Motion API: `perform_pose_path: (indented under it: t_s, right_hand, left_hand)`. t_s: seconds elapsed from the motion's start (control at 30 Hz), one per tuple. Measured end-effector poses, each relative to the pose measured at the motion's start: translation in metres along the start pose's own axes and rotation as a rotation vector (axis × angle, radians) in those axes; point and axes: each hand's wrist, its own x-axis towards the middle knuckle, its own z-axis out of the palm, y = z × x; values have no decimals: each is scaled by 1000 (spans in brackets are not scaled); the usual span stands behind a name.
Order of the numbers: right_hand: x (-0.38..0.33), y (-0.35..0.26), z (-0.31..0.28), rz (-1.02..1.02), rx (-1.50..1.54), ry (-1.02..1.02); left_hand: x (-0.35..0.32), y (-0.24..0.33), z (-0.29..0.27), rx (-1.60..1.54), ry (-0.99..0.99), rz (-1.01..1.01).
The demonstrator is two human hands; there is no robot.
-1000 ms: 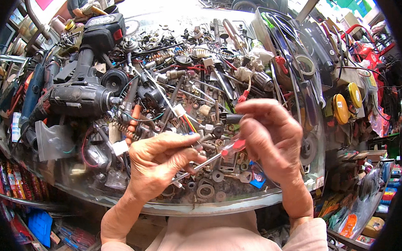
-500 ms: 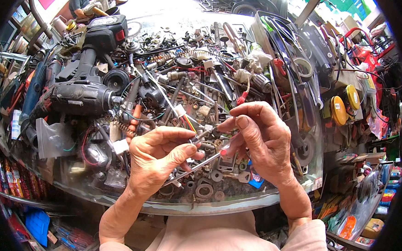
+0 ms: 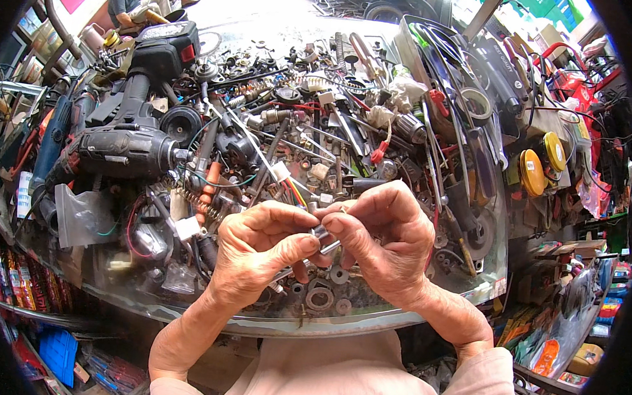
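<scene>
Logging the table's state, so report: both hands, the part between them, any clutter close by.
Left hand: pinching small metal part. Right hand: fingertips beside it, contact unclear. Clutter: washer nearer the body, loose hardware spread beyond.

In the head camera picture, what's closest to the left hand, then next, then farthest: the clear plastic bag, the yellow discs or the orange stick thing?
From the left hand:
1. orange stick thing, just beyond it, slightly left
2. clear plastic bag, farther left
3. yellow discs, way over on the right side
</scene>
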Motion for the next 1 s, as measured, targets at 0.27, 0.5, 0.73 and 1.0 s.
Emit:
perform_pose_path:
  t_s: [0.27,0.5,0.73,1.0]
  right_hand:
    - [2,3,-5,-60,-68,-41]
    - [3,-6,-3,17,-38,12]
    - [5,-3,-6,-85,-234,-113]
    - [6,-10,-7,-1,-59,-160]
  left_hand:
    - [-1,4,0,-7,24,-4]
    - [0,4,-3,-26,41,25]
    - [-1,4,-5,-11,22,17]
    - [1,3,-7,-105,19,19]
